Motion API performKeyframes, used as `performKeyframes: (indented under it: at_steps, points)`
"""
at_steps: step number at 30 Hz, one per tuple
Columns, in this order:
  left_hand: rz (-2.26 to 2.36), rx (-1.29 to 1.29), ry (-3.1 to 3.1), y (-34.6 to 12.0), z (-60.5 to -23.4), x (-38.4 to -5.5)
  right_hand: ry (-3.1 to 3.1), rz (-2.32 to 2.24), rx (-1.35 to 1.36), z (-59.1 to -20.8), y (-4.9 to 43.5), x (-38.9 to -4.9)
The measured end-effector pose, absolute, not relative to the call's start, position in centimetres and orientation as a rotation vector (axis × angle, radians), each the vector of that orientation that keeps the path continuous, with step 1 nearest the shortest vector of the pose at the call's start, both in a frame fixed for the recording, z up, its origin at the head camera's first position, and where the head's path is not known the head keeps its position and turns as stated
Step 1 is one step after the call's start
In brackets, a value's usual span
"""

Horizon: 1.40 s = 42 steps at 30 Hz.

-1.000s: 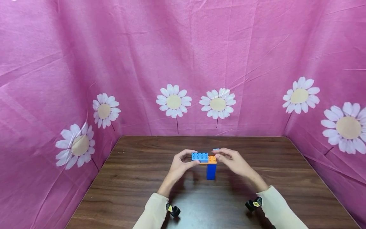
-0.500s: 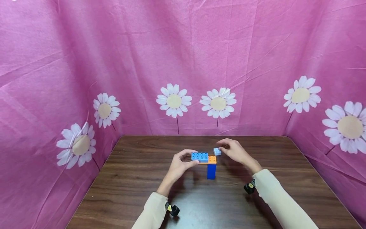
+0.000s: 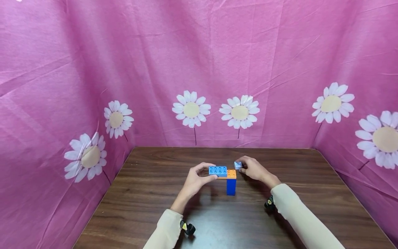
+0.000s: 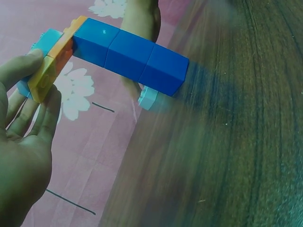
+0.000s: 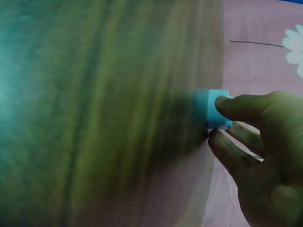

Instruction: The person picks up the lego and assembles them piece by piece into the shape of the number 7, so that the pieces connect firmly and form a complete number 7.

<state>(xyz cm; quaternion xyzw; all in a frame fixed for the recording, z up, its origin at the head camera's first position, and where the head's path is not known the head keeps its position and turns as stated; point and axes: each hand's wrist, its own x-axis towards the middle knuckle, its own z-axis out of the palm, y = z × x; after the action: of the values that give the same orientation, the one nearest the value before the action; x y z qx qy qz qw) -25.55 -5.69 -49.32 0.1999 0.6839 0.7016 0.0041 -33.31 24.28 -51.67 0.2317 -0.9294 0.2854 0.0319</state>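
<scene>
My left hand (image 3: 195, 180) holds a light-blue eight-stud brick (image 3: 217, 170) between thumb and fingers, at the left end of an orange piece (image 3: 231, 173). Under that piece's right end runs a dark-blue column (image 3: 231, 187), upright, made of several stacked bricks, as the left wrist view shows on the column (image 4: 130, 56). Its foot appears to meet the table. Behind and right of this build, my right hand (image 3: 254, 169) pinches a small pale-blue brick (image 3: 237, 165). The right wrist view has the thumb on that brick's side (image 5: 217, 112), with fingers partly below it.
A dark wooden table (image 3: 149, 193) extends around the build. Pink cloth (image 3: 211, 52) with printed white daisies hangs behind it and at both sides. Small black wrist cameras (image 3: 189, 229) sit at the sleeve cuffs.
My right hand left the orange piece, reached back and to the right, and took hold of the small pale-blue brick. The left hand keeps its grip and place.
</scene>
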Motion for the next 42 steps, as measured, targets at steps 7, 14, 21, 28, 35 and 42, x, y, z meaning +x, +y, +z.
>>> performKeyframes:
  at_steps: [7, 14, 21, 28, 35, 42]
  points:
    - [2.174, 0.654, 2.164, -5.4, -49.1, -25.5, -2.892, 0.941, 0.614, -51.8, 24.1, -32.7]
    - [2.133, 0.677, 2.202, -5.1, -49.0, -25.5, -2.942, 0.927, 0.579, -51.9, 24.1, -32.3]
    - [2.099, 0.679, 2.235, -4.9, -49.1, -25.5, -2.919, 0.92, 0.609, -52.0, 24.2, -32.1]
    - [2.103, 0.685, 2.24, -4.9, -49.0, -25.4, -2.892, 0.947, 0.61, -51.7, 24.2, -31.9]
    - [2.125, 0.714, 2.237, -4.7, -49.0, -25.5, -2.8, 1.031, 0.628, -50.0, 24.2, -31.4]
    - [2.138, 0.736, 2.258, -4.7, -49.3, -26.0, -2.726, 1.081, 0.659, -47.6, 24.1, -30.5]
